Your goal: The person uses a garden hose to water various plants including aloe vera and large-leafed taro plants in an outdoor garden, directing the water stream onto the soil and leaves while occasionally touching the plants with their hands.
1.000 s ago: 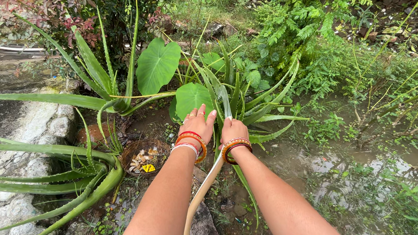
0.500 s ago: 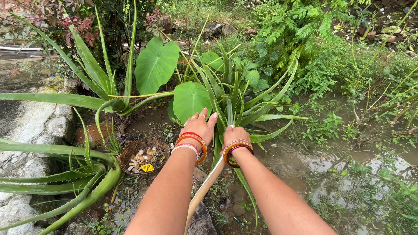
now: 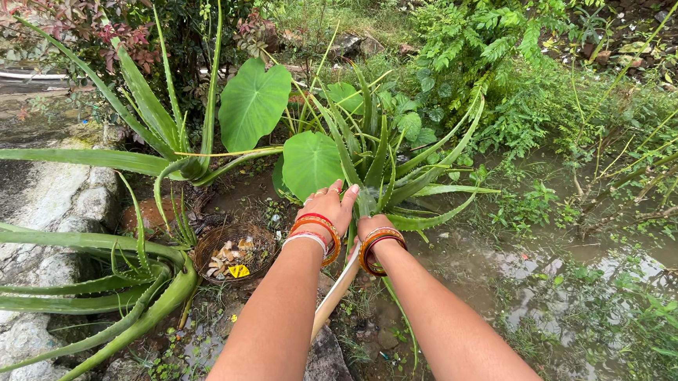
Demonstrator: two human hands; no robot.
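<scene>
- Big picture first: the flooded ground (image 3: pixel 553 282) on the right is all brown standing water, and the grey rock (image 3: pixel 33 195) walls in the left side, so the person is working in a narrow wet strip between the two.
- Now the plant itself, the aloe clump (image 3: pixel 403 163) dead centre, its spiked leaves fanning out around both wrists and crowding the reach from every side.
- Here's the change: the long aloe leaf (image 3: pixel 335 292) has come down and back towards the person compared with a second ago, less of its pale length showing between the forearms. It looks to me as if it is being worked loose at its base.
- Right hand (image 3: pixel 374 225) has sunk lower into the clump and is curled round the leaf near the base; the fingers are hidden, but the grip looks closed on it.
- Left hand (image 3: pixel 330 206), fingers spread and flat, presses against the neighbouring leaves, holding nothing.
- A broad heart-shaped leaf (image 3: pixel 311 161) hangs just beyond the hands, blocking the view into the plant's heart.
- Smallest bit: a woven basket (image 3: pixel 233 253) of scraps sits left of the arms, near but untouched.
</scene>
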